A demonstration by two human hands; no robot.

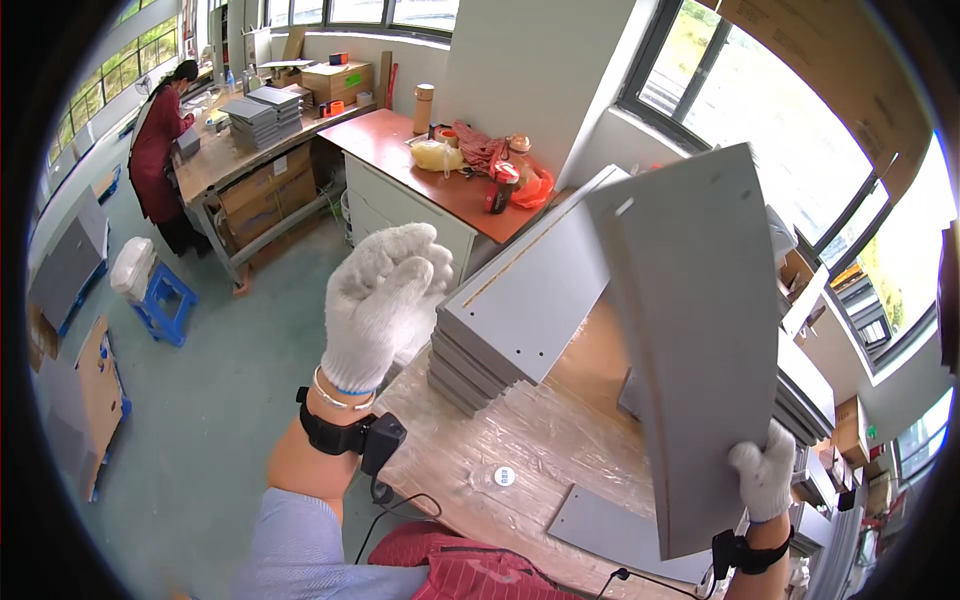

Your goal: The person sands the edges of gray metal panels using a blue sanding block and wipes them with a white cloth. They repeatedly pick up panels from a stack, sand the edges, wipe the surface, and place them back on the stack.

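My right hand point(765, 470), in a white knit glove, grips the lower right edge of a grey panel point(700, 330) held upright above the table. The panel has small holes near its top and looks slightly blurred. My left hand point(385, 300), gloved too, is raised beside a stack of grey panels point(545, 270). Its fingers are curled in toward the thumb, and I see nothing in them. The stack's top panel has a brown groove along one edge and small holes at its corners. Another grey panel point(620, 530) lies flat near the table's front edge, partly behind the held one.
The worktable point(460, 430) is covered with clear film; a small round white-topped item point(504, 477) lies on it. More grey panels point(805, 385) are stacked at right. Behind is a red-topped cabinet point(370, 140) with bags and bottles. A person point(160, 150) works far left, beyond a blue stool point(165, 300).
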